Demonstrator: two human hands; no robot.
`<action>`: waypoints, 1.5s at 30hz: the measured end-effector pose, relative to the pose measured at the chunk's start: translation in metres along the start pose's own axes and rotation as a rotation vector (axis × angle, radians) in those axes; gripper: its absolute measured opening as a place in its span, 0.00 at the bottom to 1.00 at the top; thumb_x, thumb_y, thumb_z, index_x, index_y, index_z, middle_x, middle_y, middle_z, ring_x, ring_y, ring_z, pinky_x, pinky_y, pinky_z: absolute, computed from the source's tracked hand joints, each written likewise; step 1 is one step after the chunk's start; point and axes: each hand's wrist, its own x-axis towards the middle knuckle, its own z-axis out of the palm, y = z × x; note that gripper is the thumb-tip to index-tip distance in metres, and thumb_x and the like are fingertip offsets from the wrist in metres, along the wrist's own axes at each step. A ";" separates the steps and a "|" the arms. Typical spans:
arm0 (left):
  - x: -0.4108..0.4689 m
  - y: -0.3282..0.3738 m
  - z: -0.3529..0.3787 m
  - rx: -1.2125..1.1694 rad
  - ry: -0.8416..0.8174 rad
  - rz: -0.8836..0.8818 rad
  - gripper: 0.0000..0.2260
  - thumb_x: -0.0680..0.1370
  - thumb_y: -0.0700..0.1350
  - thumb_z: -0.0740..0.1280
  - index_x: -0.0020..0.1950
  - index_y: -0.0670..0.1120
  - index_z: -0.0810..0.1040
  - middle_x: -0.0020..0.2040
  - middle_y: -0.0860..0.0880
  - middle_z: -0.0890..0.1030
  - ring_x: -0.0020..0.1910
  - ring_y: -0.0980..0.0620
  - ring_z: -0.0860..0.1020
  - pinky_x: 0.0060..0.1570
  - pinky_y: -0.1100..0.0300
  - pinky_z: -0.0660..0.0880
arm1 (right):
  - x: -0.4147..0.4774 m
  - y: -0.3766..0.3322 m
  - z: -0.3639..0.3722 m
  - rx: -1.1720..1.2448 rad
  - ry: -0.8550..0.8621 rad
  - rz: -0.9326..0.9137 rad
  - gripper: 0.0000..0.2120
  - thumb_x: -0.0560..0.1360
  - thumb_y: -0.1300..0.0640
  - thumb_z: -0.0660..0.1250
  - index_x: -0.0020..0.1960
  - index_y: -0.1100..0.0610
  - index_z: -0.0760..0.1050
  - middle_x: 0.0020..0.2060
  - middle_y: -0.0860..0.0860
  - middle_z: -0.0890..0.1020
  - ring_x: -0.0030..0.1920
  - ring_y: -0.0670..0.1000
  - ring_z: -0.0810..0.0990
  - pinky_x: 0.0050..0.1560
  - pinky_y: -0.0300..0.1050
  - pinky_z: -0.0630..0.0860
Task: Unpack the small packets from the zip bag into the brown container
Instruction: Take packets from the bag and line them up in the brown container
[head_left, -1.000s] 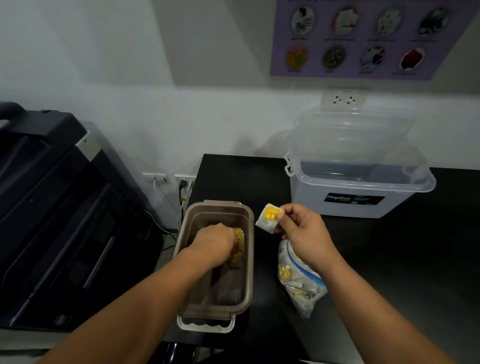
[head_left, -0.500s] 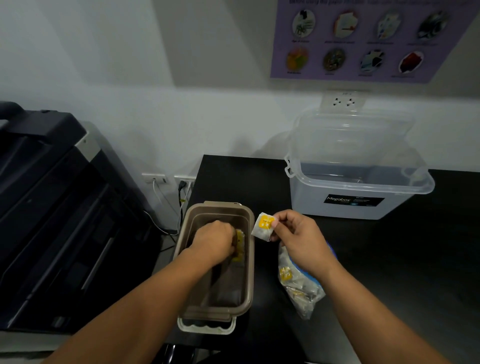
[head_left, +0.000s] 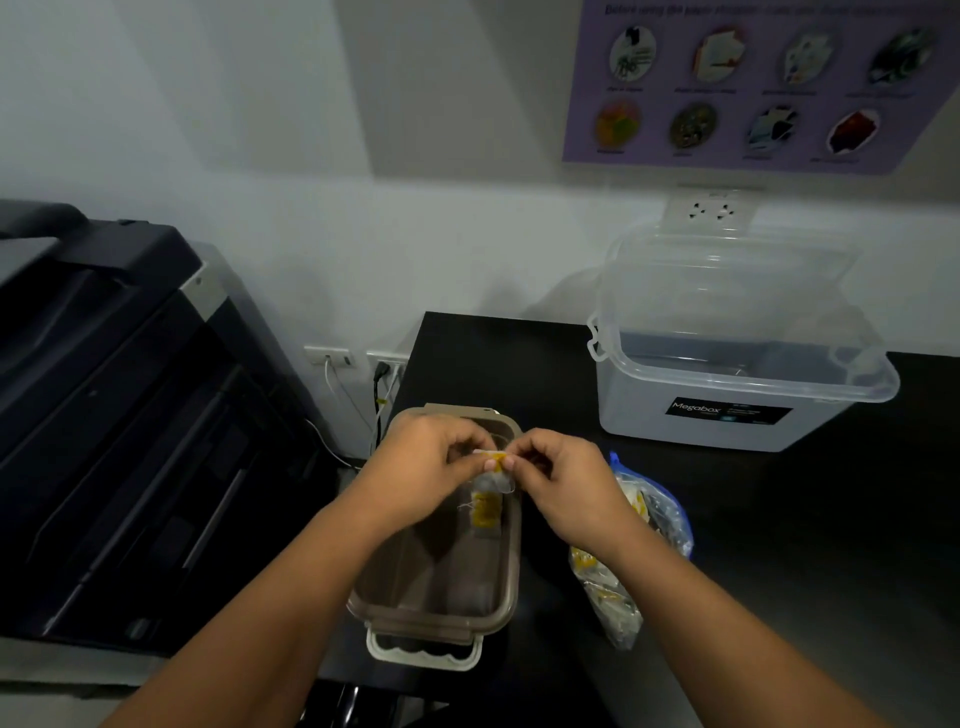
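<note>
Right hand moved over brown container; left hand also pinching packet

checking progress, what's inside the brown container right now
At least one yellow-labelled packet lies toward the far end of the brown container; the near floor looks bare. The left hand and right hand, pinching a second packet above it, cover the far end.

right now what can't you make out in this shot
Head view, the only one:
- small packet: print too small; the left hand and right hand pinch it and cover part of it.
- brown container: far end hidden by both hands, so no packet count.
- zip bag: partly behind the right forearm; contents a jumble.
- poster: text blurred, cut by the top edge.
</note>
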 end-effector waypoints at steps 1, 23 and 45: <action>-0.002 -0.002 0.000 0.015 -0.011 -0.042 0.02 0.76 0.51 0.74 0.48 0.56 0.84 0.40 0.58 0.82 0.40 0.61 0.80 0.42 0.66 0.76 | 0.000 0.001 0.001 -0.013 0.021 0.016 0.04 0.80 0.55 0.70 0.49 0.46 0.82 0.41 0.44 0.83 0.43 0.43 0.82 0.44 0.37 0.79; 0.013 -0.039 0.084 0.632 -0.318 -0.274 0.06 0.79 0.45 0.69 0.55 0.49 0.81 0.49 0.47 0.83 0.49 0.47 0.82 0.50 0.50 0.82 | 0.000 0.030 0.020 0.274 -0.045 0.314 0.16 0.80 0.61 0.69 0.63 0.48 0.70 0.46 0.54 0.84 0.43 0.52 0.86 0.44 0.45 0.84; 0.030 0.070 0.048 0.202 0.040 -0.003 0.07 0.79 0.55 0.69 0.49 0.53 0.81 0.41 0.55 0.80 0.41 0.58 0.78 0.44 0.58 0.78 | -0.032 0.059 -0.069 0.017 0.302 0.261 0.08 0.80 0.59 0.68 0.55 0.46 0.77 0.47 0.45 0.82 0.47 0.43 0.82 0.47 0.37 0.77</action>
